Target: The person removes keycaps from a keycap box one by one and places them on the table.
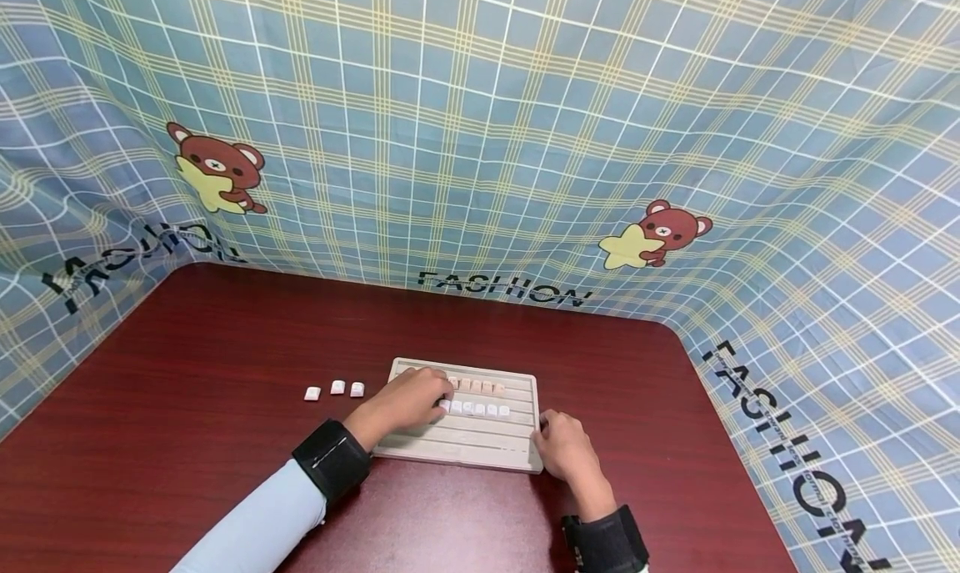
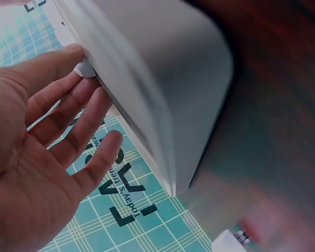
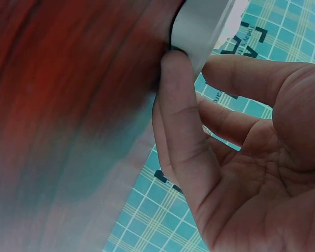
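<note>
Centrally on the dark red table, backed by plaid cloth, the left hand rests flat-fingered on the slotted keycap tray; the right hand pinches its corner.

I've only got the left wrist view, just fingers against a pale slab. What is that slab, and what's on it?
Observer: It is a pale slotted tray on a dark red table, holding two short rows of small keycaps.
Operator: Where is the left hand on it?
Observer: The left hand lies over the tray's left half, fingers at the left end of those rows.
Operator: And the other hand?
Observer: The right hand is at the tray's near right corner, thumb against its edge.
Operator: Anything off the tray?
Observer: Three loose keycaps sit in a line on the table just left of it.
</note>
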Available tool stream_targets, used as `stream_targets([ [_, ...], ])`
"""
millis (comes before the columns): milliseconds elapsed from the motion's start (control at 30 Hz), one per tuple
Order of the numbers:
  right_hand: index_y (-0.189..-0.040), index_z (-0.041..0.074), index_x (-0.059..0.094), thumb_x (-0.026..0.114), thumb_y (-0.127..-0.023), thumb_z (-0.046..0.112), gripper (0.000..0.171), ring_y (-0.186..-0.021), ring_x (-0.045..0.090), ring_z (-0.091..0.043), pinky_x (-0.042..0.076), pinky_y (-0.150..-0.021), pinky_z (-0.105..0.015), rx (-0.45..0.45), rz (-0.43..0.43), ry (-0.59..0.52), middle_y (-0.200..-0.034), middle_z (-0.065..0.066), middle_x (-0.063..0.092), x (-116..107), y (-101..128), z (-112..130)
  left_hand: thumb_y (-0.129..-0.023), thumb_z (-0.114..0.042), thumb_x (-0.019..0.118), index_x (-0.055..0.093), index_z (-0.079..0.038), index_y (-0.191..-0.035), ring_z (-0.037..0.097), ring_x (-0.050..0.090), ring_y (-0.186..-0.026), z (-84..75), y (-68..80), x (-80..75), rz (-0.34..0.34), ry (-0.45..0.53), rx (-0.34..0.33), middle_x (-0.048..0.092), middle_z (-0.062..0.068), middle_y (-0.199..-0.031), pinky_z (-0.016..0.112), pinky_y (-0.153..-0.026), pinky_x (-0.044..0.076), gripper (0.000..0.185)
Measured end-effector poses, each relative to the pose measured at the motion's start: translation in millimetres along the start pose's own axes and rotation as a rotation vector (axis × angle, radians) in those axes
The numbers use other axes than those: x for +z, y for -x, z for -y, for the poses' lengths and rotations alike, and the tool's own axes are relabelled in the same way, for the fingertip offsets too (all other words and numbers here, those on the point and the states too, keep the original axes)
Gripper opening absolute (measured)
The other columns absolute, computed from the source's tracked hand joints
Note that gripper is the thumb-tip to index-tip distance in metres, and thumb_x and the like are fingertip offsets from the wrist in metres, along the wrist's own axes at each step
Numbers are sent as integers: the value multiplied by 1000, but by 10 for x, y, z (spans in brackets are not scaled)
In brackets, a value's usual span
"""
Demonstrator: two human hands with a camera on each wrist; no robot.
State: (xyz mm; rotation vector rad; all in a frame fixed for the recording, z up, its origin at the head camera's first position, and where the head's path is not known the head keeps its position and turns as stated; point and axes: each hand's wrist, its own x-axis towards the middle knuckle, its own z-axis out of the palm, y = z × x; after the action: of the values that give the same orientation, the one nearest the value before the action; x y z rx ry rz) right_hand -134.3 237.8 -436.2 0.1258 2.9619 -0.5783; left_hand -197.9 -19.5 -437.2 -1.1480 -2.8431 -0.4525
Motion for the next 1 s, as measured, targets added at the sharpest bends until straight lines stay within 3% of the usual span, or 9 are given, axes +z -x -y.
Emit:
stream_targets([
  [500, -117, -2, 63, 64, -92, 15, 31, -76, 55, -20, 47, -69, -38, 11, 11, 9, -86, -8, 57, -2, 0, 4, -83, -15, 74, 71, -13, -84, 16, 64, -80, 6, 14, -26, -23, -7, 20, 67, 0, -85, 36, -75, 51, 4],
  [867, -115, 0, 64, 64, -92, 16, 28, -74, 58, -18, 48, -68, -38, -15, -9, 6, -82, -5, 58, 11, -11, -15, -84, -13, 73, 72, -11, -93, 16, 66, -87, 104, 87, -110, -37, -7, 17, 71, 2, -97, 34, -74, 52, 9],
  [1000, -114, 0, 64, 64, -92, 16, 28, -76, 59, -20, 49, -69, -39, -23, -2, 8, -83, -6, 59, 5, 0, -7, -85, -14, 74, 73, -11, -98, 18, 67, -91, 166, 141, -150, -13, -21, -19, 71, 4, -103, 36, -75, 51, 13],
])
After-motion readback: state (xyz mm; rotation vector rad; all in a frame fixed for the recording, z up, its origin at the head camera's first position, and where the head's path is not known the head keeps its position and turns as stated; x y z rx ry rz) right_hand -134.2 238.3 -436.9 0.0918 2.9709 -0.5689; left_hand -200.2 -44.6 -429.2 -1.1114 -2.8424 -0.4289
